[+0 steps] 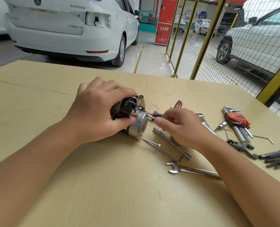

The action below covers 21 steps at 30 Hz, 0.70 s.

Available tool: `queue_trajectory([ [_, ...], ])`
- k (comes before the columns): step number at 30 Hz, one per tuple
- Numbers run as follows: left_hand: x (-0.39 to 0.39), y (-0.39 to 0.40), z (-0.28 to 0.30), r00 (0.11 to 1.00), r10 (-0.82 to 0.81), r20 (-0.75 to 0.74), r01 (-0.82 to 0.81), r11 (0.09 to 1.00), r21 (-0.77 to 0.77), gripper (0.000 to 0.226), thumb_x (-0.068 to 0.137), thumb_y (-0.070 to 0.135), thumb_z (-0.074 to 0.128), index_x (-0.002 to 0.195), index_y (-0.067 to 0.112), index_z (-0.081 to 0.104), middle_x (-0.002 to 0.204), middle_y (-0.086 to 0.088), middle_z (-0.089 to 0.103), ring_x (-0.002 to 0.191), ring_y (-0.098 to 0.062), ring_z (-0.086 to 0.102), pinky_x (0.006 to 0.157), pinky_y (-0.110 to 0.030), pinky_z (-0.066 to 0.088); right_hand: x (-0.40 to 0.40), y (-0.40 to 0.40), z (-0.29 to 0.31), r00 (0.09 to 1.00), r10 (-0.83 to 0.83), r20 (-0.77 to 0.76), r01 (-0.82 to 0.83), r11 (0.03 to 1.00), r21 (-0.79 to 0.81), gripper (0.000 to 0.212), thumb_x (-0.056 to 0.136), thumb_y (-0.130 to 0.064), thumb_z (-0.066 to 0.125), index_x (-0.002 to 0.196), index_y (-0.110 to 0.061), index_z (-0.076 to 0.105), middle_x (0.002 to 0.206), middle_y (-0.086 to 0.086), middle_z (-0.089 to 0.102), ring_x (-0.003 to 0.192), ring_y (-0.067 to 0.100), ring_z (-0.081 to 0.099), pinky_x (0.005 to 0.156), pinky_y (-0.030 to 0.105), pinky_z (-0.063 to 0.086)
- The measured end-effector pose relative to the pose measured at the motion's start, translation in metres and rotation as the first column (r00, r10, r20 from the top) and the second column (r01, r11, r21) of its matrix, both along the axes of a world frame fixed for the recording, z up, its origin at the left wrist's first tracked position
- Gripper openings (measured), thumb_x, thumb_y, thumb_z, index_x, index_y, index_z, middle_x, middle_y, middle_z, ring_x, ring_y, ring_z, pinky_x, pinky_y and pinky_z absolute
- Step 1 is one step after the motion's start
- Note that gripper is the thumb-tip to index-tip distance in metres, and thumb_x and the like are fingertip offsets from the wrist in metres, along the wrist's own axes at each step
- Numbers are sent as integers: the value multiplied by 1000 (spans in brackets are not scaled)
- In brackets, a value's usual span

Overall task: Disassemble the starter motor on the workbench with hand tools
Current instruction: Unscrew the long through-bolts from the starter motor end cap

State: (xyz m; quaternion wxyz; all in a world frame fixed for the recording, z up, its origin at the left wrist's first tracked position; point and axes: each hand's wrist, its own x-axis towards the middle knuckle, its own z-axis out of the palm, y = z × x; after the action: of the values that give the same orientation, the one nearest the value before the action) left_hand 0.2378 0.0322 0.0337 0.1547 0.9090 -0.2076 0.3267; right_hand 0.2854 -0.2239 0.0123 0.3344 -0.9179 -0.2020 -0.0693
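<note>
Pale wooden workbench [103, 185], with a white car [67, 30] parked behind. Left hand [96, 112] curls over the black-and-silver cylindrical starter motor [132, 118], which lies on its side near the bench's middle. Right hand [183, 126] pinches a red-and-black-handled screwdriver [154, 115], its tip at the motor's silver end cap. Just beside lie a long socket extension bar [172, 143], a chrome open-ended spanner [190, 169] and a red-holdered hex key set [237, 123].
</note>
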Motion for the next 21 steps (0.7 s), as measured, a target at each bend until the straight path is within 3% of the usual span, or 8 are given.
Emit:
queue_trajectory([
  [3,0,0,0,1000,0,-1,0,1000,2,57,73,59,71,126,37,68,117,17,66,108,-24,56,88,-51,43,-1,1,0,1000,7,-19,-8,1000,-23,36,98,-41,57,75,-18,71,66,-1,68,61,3,53,58,10,37],
  [10,0,0,0,1000,-6,7,6,1000,1,56,73,57,72,125,37,69,116,17,66,109,-25,56,89,-50,42,0,0,0,999,-25,37,21,995,99,21,78,-32,84,70,-21,68,64,-7,64,54,-1,51,50,11,37],
  [13,0,0,-1,1000,-8,6,8,1000,4,56,73,59,70,125,37,68,116,17,66,108,-25,56,88,-50,42,0,0,0,999,-36,2,36,998,59,31,87,-44,72,68,-19,67,54,-10,56,50,2,46,47,15,33],
  [16,0,0,0,1000,-8,4,8,1000,4,57,74,59,69,126,37,68,117,17,66,108,-25,56,88,-50,42,0,0,0,998,-26,-61,26,1000,3,39,97,-46,57,72,-19,71,63,-4,68,55,5,54,51,17,37],
  [21,0,0,1,1000,-6,-5,6,1000,3,57,73,58,71,126,37,68,117,16,66,109,-25,55,88,-50,42,0,2,0,999,-44,7,43,998,37,26,86,-37,74,68,-19,68,59,1,61,50,4,43,48,17,33],
])
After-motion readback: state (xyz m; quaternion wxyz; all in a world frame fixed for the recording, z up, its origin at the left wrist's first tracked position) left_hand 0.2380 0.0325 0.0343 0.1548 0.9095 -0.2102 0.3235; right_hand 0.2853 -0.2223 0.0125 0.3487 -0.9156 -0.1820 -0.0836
